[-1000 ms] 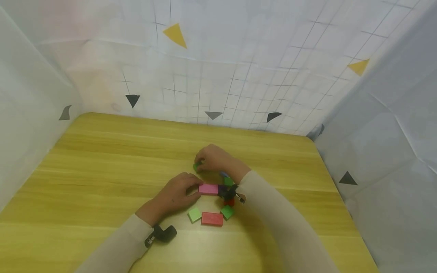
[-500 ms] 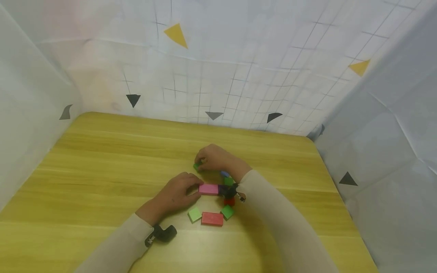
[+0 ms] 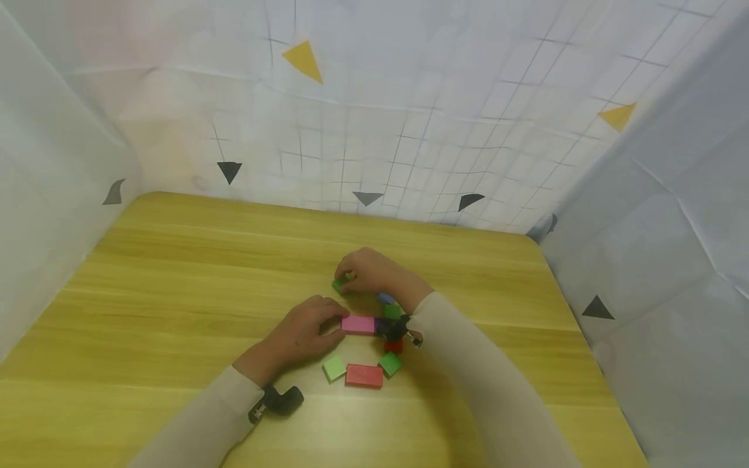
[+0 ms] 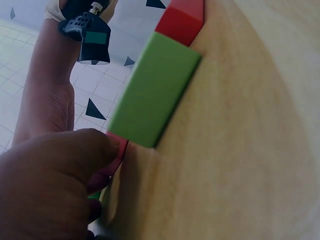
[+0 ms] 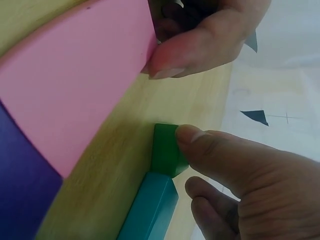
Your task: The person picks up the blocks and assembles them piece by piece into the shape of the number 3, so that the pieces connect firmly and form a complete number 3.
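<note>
My left hand point(image 3: 307, 328) holds the left end of a pink block point(image 3: 357, 325), its thumb and fingers on either side. Farther back, my right hand point(image 3: 365, 272) pinches a small green block point(image 3: 338, 286) that stands on the table. The right wrist view has this green block point(image 5: 167, 150) end to end with a teal block point(image 5: 150, 205), beside the fingers. A dark purple block point(image 5: 25, 185) adjoins the pink block point(image 5: 80, 75) there. My right wrist and its camera partly hide the purple block in the head view.
Nearer the front lie a light green block point(image 3: 334, 368), a red block point(image 3: 364, 376) and a green block point(image 3: 389, 364) in a row. Under the right wrist are another red block point(image 3: 393, 346), a green one point(image 3: 392, 312) and a blue one point(image 3: 385, 298). White sheets point(image 3: 374, 130) wall the table.
</note>
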Demonstrator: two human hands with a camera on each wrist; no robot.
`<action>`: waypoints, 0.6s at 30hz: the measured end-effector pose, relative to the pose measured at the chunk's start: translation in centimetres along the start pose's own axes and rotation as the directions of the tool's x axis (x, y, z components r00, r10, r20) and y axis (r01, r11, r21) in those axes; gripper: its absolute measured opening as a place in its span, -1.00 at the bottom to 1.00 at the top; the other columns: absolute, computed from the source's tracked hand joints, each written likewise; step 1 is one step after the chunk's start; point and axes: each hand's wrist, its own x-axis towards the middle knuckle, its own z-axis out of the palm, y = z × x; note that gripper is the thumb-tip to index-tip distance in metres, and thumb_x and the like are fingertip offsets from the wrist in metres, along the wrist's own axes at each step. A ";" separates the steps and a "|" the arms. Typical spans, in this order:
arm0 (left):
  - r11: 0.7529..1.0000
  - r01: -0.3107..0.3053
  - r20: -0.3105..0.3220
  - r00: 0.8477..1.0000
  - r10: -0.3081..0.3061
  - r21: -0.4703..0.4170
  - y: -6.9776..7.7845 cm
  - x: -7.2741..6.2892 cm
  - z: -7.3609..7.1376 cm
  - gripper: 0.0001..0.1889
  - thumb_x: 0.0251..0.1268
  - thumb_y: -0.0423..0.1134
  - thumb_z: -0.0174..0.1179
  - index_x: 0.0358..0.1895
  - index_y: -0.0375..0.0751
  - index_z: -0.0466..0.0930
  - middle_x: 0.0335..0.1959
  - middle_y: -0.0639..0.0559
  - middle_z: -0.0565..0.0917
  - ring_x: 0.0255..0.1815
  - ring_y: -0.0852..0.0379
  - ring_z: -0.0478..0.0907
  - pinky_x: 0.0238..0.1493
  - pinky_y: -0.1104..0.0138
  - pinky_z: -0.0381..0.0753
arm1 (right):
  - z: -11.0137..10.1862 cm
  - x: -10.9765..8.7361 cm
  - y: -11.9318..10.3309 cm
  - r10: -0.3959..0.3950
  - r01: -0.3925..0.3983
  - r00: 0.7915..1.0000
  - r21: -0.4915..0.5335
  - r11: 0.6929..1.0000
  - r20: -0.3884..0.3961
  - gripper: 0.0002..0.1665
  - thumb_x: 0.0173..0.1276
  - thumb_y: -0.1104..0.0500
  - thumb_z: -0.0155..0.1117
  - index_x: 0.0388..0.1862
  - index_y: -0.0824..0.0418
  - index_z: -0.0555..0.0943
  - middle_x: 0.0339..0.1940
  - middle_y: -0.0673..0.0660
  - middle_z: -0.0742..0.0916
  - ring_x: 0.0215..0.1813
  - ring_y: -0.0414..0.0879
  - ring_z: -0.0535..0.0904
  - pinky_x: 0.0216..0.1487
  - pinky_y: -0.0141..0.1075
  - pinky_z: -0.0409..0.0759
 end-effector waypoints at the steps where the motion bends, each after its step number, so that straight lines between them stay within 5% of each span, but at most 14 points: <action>1: 1.000 -0.001 0.001 1.000 0.001 0.001 0.0 0.0 0.0 -0.72 0.23 -0.16 0.34 0.01 -0.03 0.68 -0.07 0.19 0.70 -0.05 0.25 0.53 0.02 0.29 0.59 | 0.0 0.0 0.1 -0.002 0.002 1.000 0.001 1.000 -0.005 -0.74 0.29 0.11 0.44 -0.04 0.07 0.75 -0.04 -0.04 0.78 0.02 -0.16 0.65 0.14 -0.28 0.59; 18: 0.999 0.034 0.023 0.999 -0.034 -0.003 0.1 0.0 -0.1 -0.72 0.25 -0.14 0.33 0.02 -0.01 0.67 -0.07 0.20 0.69 -0.04 0.26 0.52 0.04 0.30 0.59 | 0.1 -0.5 0.3 -0.025 0.026 0.999 0.031 0.999 -0.032 -0.71 0.28 0.13 0.44 -0.01 0.11 0.74 -0.02 -0.01 0.77 0.05 -0.14 0.66 0.15 -0.29 0.59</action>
